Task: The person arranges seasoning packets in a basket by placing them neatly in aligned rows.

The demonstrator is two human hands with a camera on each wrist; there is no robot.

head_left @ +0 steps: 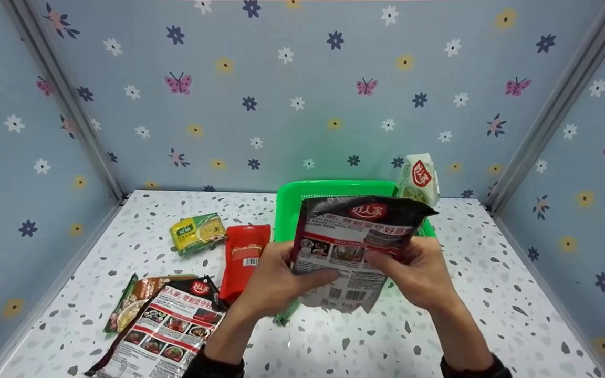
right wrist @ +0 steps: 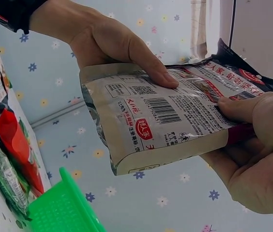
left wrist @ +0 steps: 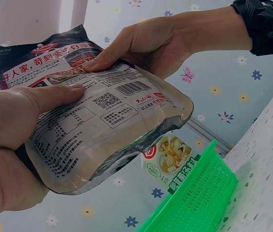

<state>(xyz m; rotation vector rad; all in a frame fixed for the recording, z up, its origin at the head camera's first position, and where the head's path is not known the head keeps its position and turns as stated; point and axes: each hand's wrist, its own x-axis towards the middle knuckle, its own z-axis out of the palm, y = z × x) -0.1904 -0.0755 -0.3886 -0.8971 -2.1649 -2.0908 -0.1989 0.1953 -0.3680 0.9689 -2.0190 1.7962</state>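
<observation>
Both hands hold up a black-and-white seasoning pouch (head_left: 355, 236), its printed back turned toward the head camera. The left hand (head_left: 276, 278) grips the pouch's left side, thumb lying across the printed face and fingers behind. On the opposite side the right hand (head_left: 420, 273) grips it the same way, its thumb near the small food photos. In the left wrist view the pouch (left wrist: 107, 116) looks full and tilted, with a barcode and QR code visible. It is raised in front of a green basket (head_left: 285, 210) and hides part of it.
A pale green packet (head_left: 417, 181) stands up in the basket's right side. Left of it on the speckled table lie a yellow-green packet (head_left: 197, 233), a red pouch (head_left: 247, 249), and another black-and-white pouch (head_left: 168, 325) overlapping a brown-green packet (head_left: 128, 312). A green packet (right wrist: 6, 179) lies beside the red one.
</observation>
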